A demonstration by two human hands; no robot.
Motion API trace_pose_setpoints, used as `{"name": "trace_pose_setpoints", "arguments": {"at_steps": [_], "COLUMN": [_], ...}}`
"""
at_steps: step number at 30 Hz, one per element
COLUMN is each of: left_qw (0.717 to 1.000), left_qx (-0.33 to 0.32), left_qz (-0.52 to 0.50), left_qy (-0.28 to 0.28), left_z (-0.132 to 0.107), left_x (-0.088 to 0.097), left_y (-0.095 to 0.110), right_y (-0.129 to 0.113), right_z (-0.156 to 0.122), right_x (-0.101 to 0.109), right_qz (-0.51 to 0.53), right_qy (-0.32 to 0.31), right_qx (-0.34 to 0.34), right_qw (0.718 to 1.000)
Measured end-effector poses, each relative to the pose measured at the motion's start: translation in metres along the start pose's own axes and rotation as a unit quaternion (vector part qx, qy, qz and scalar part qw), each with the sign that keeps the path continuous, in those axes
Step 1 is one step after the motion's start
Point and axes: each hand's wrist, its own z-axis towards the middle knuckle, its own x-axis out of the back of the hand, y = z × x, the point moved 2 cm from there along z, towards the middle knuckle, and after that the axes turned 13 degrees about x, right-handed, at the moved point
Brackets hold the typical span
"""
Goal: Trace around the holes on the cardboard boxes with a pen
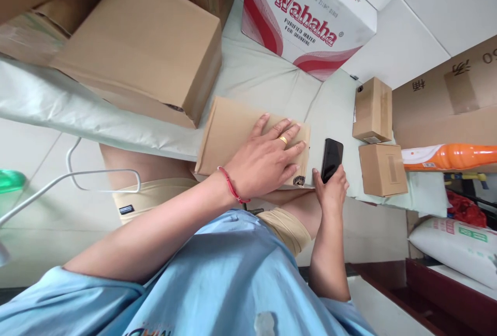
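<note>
Big plain brown cardboard box [143, 46] upper left, white-and-red Wahaha water carton [310, 15] top centre. On the right, a small brown cardboard cube [373, 110] sits just above a second small taped brown carton [382, 169]. White printed sack [458, 245] lower right.

Widest free lane I see: bare sheet [272, 82] betw. flat box [229, 134] and Wahaha carton [306, 15], running L-R. L side is blocked: big brown box [147, 51] sits just beside flat box, can't tell if touching. My L hand [267, 162] lies flat on flat box, so its top is taken. R side has a narrow gap only, filled by phone [332, 159] gripped in my R hand [332, 191]. Past that, upper small box [373, 111] and lower small box [382, 169] stand close together, w/ large carton [446, 103] walling off far R.
</note>
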Motion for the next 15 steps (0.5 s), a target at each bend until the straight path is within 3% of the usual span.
{"name": "trace_pose_setpoints", "arguments": {"at_steps": [6,9,15], "left_qw": [1.0,1.0,1.0], "left_qx": [0.001,-0.001,-0.003], "left_qz": [0.002,0.003,0.004], "left_qy": [0.001,0.007,0.007], "left_z": [0.0,-0.001,-0.001], "left_x": [0.0,0.0,-0.001], "left_y": [0.0,0.0,0.0], "right_y": [0.002,0.005,0.013], "right_z": [0.007,0.012,-0.008], "right_x": [0.006,0.009,0.013], "right_qz": [-0.008,0.018,0.063], "right_qy": [0.002,-0.043,-0.026], "right_qx": [-0.082,-0.119,-0.116], "right_qw": [0.997,0.992,0.991]}}
